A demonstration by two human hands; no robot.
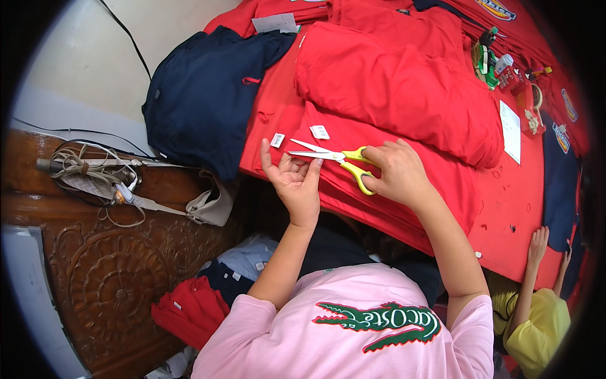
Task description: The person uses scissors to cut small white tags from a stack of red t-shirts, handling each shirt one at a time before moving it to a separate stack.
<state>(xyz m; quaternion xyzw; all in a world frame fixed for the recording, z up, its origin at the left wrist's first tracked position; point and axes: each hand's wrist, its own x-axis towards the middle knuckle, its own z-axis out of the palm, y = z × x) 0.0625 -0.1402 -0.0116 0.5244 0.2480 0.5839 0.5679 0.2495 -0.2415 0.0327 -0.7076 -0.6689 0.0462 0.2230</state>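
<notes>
My right hand (396, 174) grips a pair of scissors (328, 155) by the yellow-green handles. Their blades point left and stand slightly apart. Palm up, my left hand (298, 189) is just below the blade tips, its index finger raised and its thumb close to the lower blade. No held thing shows in it; some of its fingers are bent and partly hidden. Under the scissors lies a red garment (379, 148) with a white label (319, 132). A second white label (277, 140) lies beside my left fingertips.
Folded red clothing (391, 82) is piled beyond my hands, with dark navy garments (196, 95) on the left. Small items and a tape roll (536, 96) sit far right near a paper sheet (510, 131). Another person in yellow (543, 328) is at the lower right. Cables (95, 164) lie left.
</notes>
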